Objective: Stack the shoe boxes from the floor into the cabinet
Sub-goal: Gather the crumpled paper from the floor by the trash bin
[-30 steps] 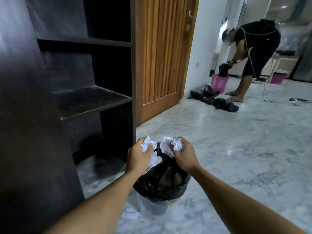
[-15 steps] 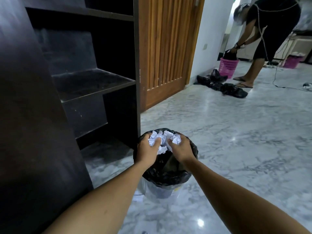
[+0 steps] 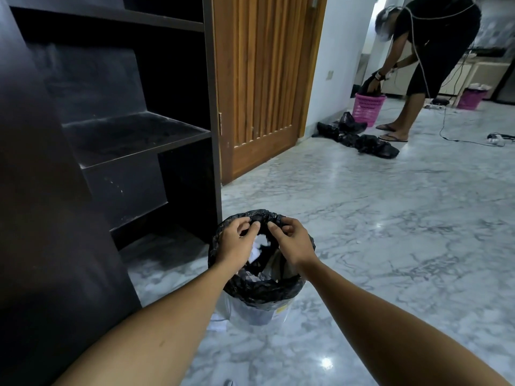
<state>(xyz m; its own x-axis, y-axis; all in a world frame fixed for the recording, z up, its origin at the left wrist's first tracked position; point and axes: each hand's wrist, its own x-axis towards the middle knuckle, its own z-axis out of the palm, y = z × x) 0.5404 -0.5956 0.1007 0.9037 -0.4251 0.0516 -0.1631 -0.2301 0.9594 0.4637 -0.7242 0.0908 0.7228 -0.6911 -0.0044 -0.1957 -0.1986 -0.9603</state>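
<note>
No shoe box shows in the head view. The dark cabinet (image 3: 133,140) stands on the left with bare shelves. In front of it sits a small white bin (image 3: 250,310) lined with a black bag (image 3: 262,291). Both my hands hover over the bin's mouth. My left hand (image 3: 237,242) and my right hand (image 3: 291,242) have loosely curled fingers and hold nothing, their fingertips close to the bag's far rim. Crumpled white paper (image 3: 259,246) lies inside the bag below them.
A wooden door (image 3: 264,79) stands right of the cabinet. Farther back a person (image 3: 434,51) bends over a pink basket (image 3: 367,107), with black bags (image 3: 362,140) and a cable (image 3: 459,137) on the marble floor (image 3: 390,232). A second pink basket (image 3: 472,98) stands at the far right.
Both hands lowered the crumpled paper into the bin and let it go. The paper now lies in the bag, and my view has tilted down.
</note>
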